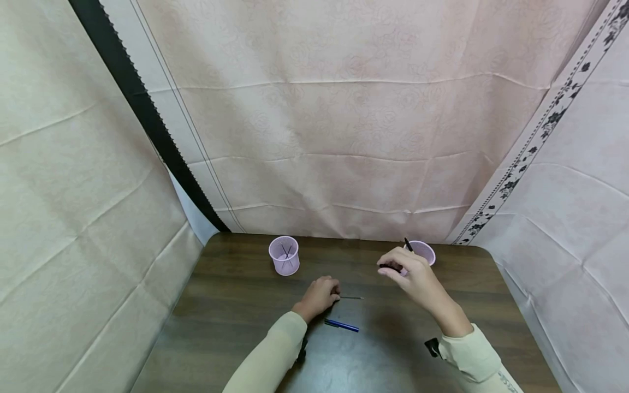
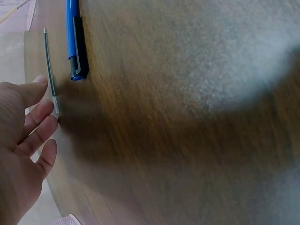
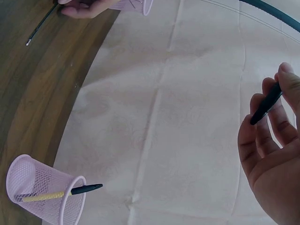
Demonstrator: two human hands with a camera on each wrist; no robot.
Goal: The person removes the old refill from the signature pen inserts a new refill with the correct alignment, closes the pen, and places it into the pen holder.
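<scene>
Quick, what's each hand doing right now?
Left hand: at the thin dark pen refill; whether gripping, can't tell.
Right hand: holding a short black tapered pen part.

One slender dark refill [image 1: 352, 298], pale-tipped and straight, is just beyond the blue pen [image 1: 341, 325] — one black tapered piece [image 3: 266, 104] is raised, slanting, farther right.

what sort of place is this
Probably a makeshift, screened-off tabletop workspace: creased sheets hang behind and beside a wood-grain table, where two lilac mesh cups stand and a blue pen lies.
</scene>
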